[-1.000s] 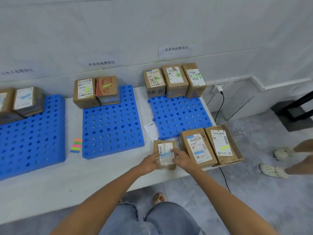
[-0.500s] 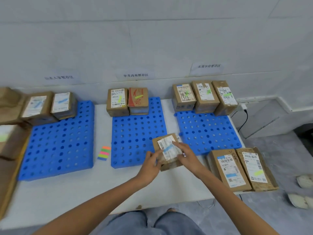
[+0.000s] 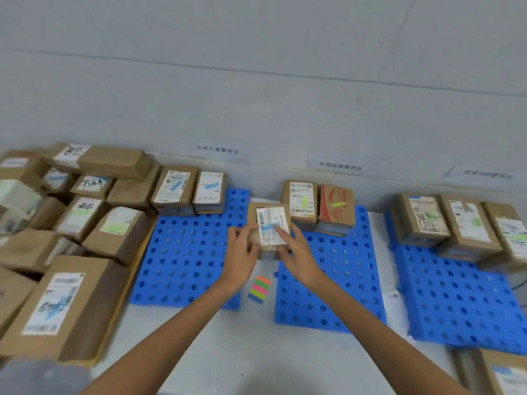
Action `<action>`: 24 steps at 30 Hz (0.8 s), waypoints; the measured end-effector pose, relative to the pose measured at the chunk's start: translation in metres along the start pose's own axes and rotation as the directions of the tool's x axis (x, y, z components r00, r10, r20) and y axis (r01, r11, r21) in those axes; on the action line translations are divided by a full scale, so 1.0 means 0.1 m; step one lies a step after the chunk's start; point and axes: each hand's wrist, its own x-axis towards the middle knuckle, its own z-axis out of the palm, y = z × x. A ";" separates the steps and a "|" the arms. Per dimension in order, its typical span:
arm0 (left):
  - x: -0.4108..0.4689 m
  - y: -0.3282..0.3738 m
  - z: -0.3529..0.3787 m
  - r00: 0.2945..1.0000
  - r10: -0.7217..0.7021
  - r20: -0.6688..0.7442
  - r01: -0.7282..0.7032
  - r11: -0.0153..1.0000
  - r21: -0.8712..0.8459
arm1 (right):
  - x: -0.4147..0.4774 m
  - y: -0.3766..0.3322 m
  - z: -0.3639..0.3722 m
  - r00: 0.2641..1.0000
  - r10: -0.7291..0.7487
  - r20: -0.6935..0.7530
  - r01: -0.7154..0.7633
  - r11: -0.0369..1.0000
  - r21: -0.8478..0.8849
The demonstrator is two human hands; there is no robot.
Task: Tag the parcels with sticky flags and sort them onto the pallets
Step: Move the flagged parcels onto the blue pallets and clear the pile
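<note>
Table [image 3: 228, 352]: white; carries three blue pallets side by side along its far edge.
Parcel heap [image 3: 71, 223]: stacked at the table's left end, touching the left pallet's left edge.
Left pallet [image 3: 182, 252]: two blue-flagged parcels [image 3: 175, 189] stand in a row on its far edge. The far right corner beside them is bare.
Middle pallet [image 3: 336, 280]: two parcels with yellow-green flags on its far edge.
Held parcel [image 3: 272, 238]: lifted off the table, over the gap between the left and middle pallets. Label faces up. Long axis runs away from the person, roughly parallel to the parked blue-flagged pair.
Left hand [image 3: 242, 252]: fingers curled round the parcel's left side. This is the hand nearer the left pallet.
Right hand [image 3: 299, 252]: grips the parcel's right side, thumb lying on the label.
Flag pad [image 3: 260, 289]: on the table in the same gap, below the parcel and nearer the front edge.
Blue flag [image 3: 267, 227]: stuck across the held parcel's label.
Bearing (judged): the flag colour matches the left pallet. The free corner lies just left of the parcel and slightly beyond it, so a short leftward carry should suffice and no turning looks needed.
</note>
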 end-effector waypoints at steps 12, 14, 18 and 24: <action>1.46 -0.77 -0.46 0.991 -0.004 0.136 -0.064 0.870 0.489 | 1.44 -0.20 0.66 0.991 0.131 -0.037 -0.124 0.982 0.145; 1.60 -0.91 -0.52 0.973 -0.033 0.228 -0.114 0.791 0.601 | 1.60 -0.12 0.79 0.988 0.154 0.000 -0.153 0.982 0.109; 1.80 -1.29 -0.76 0.976 -0.198 0.089 0.061 0.645 0.762 | 1.69 0.12 0.97 0.967 0.193 0.169 -0.159 0.968 -0.194; 1.90 -1.64 -0.94 0.959 -0.281 0.047 0.135 0.596 0.792 | 1.92 0.21 1.02 0.975 0.150 0.166 -0.104 0.960 -0.260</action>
